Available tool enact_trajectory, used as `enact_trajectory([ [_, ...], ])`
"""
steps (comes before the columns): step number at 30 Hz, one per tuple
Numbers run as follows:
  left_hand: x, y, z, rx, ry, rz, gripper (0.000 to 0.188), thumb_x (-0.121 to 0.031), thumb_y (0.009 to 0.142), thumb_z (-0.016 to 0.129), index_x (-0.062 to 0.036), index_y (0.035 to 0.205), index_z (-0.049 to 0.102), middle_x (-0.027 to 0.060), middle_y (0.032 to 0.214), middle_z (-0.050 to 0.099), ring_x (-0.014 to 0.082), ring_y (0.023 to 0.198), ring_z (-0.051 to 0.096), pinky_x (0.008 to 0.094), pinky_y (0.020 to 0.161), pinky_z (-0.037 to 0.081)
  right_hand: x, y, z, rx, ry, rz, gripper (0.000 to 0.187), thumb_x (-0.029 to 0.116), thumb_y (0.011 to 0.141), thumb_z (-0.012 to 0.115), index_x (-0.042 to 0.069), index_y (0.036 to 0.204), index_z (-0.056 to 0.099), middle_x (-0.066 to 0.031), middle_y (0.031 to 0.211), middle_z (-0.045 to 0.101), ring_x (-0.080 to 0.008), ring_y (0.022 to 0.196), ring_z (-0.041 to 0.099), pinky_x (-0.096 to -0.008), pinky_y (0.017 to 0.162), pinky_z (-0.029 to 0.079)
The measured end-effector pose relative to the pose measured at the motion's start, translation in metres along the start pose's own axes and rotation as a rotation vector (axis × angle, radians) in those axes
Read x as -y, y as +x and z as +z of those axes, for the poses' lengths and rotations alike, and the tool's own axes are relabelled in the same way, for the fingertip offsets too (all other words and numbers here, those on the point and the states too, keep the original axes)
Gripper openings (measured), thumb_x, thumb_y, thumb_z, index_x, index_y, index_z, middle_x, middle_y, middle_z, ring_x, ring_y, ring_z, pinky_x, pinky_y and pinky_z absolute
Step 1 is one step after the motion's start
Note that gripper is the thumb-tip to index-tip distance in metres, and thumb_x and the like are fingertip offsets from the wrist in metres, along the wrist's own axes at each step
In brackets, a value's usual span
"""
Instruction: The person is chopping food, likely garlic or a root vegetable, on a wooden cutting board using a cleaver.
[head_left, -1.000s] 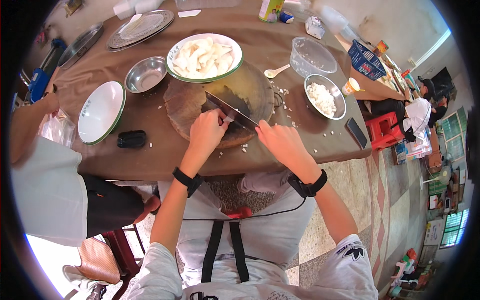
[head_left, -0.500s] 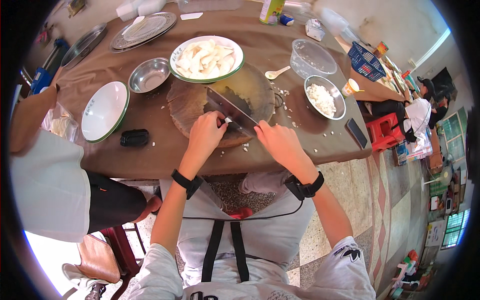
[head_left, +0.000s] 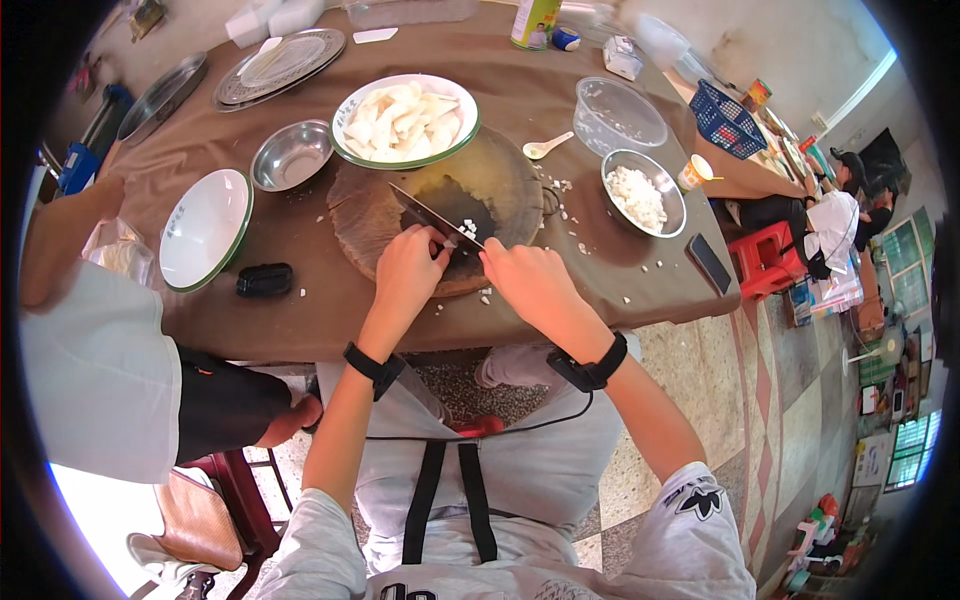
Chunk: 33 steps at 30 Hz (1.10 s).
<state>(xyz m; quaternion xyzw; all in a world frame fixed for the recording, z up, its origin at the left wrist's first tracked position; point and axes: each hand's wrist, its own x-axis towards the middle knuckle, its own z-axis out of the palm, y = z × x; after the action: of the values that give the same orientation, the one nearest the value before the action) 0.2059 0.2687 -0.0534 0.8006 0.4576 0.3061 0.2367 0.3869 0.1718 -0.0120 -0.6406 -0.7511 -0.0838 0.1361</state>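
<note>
My right hand [head_left: 530, 282] grips the handle of a kitchen knife [head_left: 432, 218], its broad blade slanting up to the left over a round wooden chopping board [head_left: 365, 215]. Beside the blade my left hand [head_left: 408, 268] is closed, fingertips bent on a small white piece of food that is mostly hidden. Several small white cubes [head_left: 469, 228] lie on the board's dark wet patch, past the blade. Against the board's far edge stands a green-rimmed white bowl [head_left: 350, 152] full of pale slices [head_left: 400, 118]. A steel bowl [head_left: 676, 218] at right holds white diced pieces [head_left: 636, 197].
Left of the board are an empty steel bowl [head_left: 290, 155], a tilted white bowl [head_left: 205, 228] and a black case [head_left: 264, 280]. A spoon [head_left: 547, 146], plastic tub [head_left: 620, 112], paper cup [head_left: 694, 172] and phone [head_left: 709, 263] lie rightward. Another person's arm [head_left: 75, 225] is at left.
The knife and my right hand have shifted left, closer to my left hand. Cut white cubes now show on the board beyond the blade. The whole view has shifted slightly.
</note>
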Motion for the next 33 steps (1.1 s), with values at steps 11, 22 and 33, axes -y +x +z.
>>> enact_trajectory([
  [11, -0.002, -0.001, -0.001, 0.043, 0.003, 0.061, 0.018, -0.013, 0.088, 0.076, -0.0037, 0.103, 0.077, 0.0127, 0.095, 0.072, 0.0352, 0.089, 0.070, 0.0449, 0.079, 0.055, -0.023, -0.019, -0.019, -0.088, 0.111, 0.153, 0.032, 0.034, 0.109, 0.057, 0.007, 0.093, 0.060, -0.0172, 0.063, 0.065, -0.0389, 0.059, 0.068, -0.0499, 0.052, 0.052],
  [22, -0.036, -0.007, -0.005, -0.143, -0.111, 0.148, 0.022, -0.014, 0.090, 0.078, -0.0068, 0.109, 0.070, 0.0066, 0.096, 0.069, 0.0283, 0.092, 0.067, 0.0419, 0.079, 0.055, -0.027, -0.063, -0.007, -0.075, 1.218, 0.613, 0.039, 0.030, 0.114, 0.047, -0.002, 0.097, 0.061, -0.0026, 0.059, 0.053, -0.0100, 0.037, 0.045, -0.0294, 0.038, 0.036],
  [33, -0.030, 0.008, 0.016, -0.198, 0.090, 0.094, 0.026, -0.026, 0.096, 0.074, -0.0094, 0.110, 0.059, 0.0044, 0.096, 0.062, 0.0271, 0.098, 0.063, 0.0430, 0.077, 0.054, -0.018, -0.055, 0.006, -0.149, 1.345, 0.664, 0.036, 0.029, 0.113, 0.049, -0.002, 0.098, 0.061, -0.0033, 0.056, 0.052, -0.0122, 0.037, 0.048, -0.0303, 0.037, 0.035],
])
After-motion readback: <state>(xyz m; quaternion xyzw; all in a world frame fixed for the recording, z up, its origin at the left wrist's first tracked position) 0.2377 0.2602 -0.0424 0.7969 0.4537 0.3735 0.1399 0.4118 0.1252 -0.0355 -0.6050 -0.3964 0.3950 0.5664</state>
